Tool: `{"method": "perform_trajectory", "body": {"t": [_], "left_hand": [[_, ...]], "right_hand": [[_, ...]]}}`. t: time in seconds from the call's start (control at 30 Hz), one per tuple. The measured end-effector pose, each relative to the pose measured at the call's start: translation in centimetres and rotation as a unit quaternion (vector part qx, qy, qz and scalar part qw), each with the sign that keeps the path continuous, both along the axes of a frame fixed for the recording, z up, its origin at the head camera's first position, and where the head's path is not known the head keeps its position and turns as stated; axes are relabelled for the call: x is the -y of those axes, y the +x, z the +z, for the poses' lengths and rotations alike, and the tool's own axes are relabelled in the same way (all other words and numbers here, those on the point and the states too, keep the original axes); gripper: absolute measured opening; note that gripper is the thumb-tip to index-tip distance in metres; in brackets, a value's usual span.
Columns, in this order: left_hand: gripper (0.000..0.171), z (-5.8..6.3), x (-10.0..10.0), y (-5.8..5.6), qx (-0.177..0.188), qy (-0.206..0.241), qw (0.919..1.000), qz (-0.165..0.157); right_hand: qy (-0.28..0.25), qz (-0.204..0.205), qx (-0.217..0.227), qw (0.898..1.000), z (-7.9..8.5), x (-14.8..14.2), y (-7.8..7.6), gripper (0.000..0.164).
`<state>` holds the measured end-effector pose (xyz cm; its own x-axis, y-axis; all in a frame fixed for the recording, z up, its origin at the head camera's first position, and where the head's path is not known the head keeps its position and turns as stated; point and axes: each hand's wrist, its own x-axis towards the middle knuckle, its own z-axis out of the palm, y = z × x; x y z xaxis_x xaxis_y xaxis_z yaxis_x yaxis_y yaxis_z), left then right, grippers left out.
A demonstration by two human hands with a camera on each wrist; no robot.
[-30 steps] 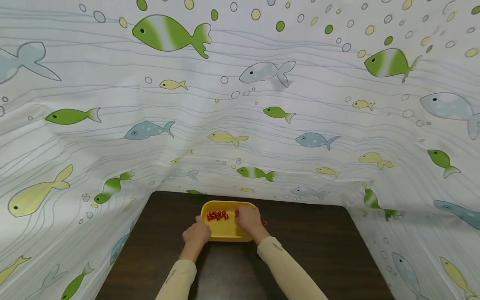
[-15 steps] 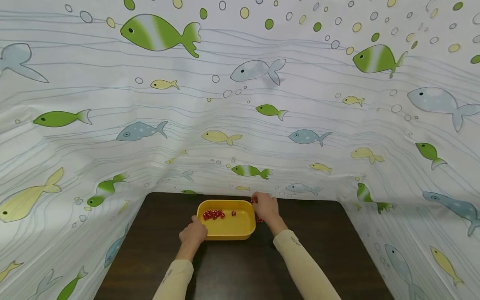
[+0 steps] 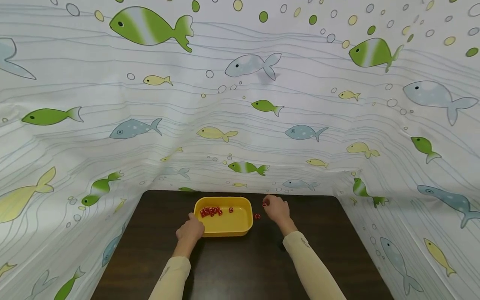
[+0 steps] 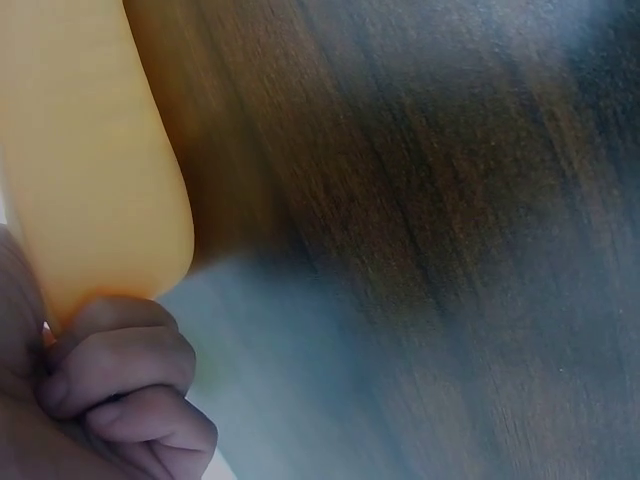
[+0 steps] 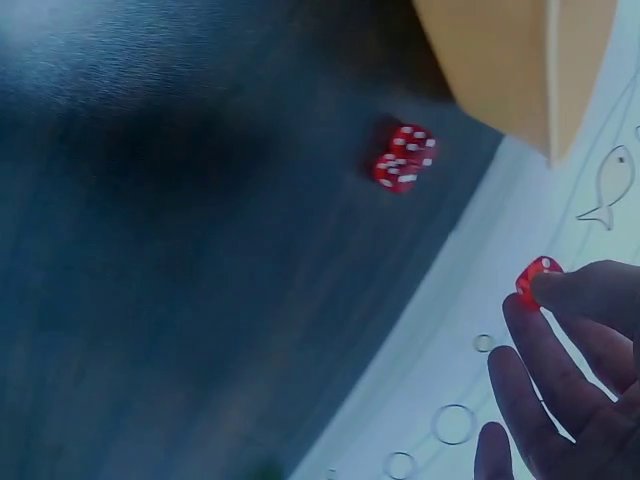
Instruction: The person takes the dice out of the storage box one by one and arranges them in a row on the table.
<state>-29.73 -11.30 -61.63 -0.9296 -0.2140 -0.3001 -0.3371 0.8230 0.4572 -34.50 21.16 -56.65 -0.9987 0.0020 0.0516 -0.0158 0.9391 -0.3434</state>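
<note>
A yellow tray (image 3: 225, 227) stands on the dark table, with several red dice (image 3: 211, 211) clustered at its left end and a single die (image 3: 231, 210) nearer its middle. My left hand (image 3: 190, 229) grips the tray's left front corner; in the left wrist view its fingers (image 4: 130, 365) curl against the tray's wall (image 4: 95, 170). To the right of the tray, my right hand (image 3: 278, 210) pinches one red die (image 5: 538, 280) between thumb and fingertips, above the table. Two more red dice (image 5: 404, 158) lie side by side on the table, between the tray and that hand.
The dark wooden table (image 3: 240, 266) reaches back to a white sheet (image 3: 210, 112) printed with fish and bubbles. This sheet hangs behind the table and along both sides.
My right hand has come out of the tray and moved right, leaving a die near the tray's middle. It now pinches another die. The left hand stays on the tray's corner.
</note>
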Motion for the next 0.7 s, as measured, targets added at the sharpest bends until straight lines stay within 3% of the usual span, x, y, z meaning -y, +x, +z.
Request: {"method": "perform_trajectory", "body": {"t": [0.27, 0.7], "left_hand": [[0.058, -0.2, 0.1, -0.4, 0.011, 0.001, 0.9999, 0.000], [0.065, 0.1, 0.3, -0.5, 0.016, 0.015, 0.9998, 0.002]], "right_hand": [[-0.013, -0.008, 0.055, 0.998, -1.8, -0.3, 0.2, 0.020], [0.008, -0.022, 0.086, 0.996, -4.4, -0.4, 0.2, 0.020]]}}
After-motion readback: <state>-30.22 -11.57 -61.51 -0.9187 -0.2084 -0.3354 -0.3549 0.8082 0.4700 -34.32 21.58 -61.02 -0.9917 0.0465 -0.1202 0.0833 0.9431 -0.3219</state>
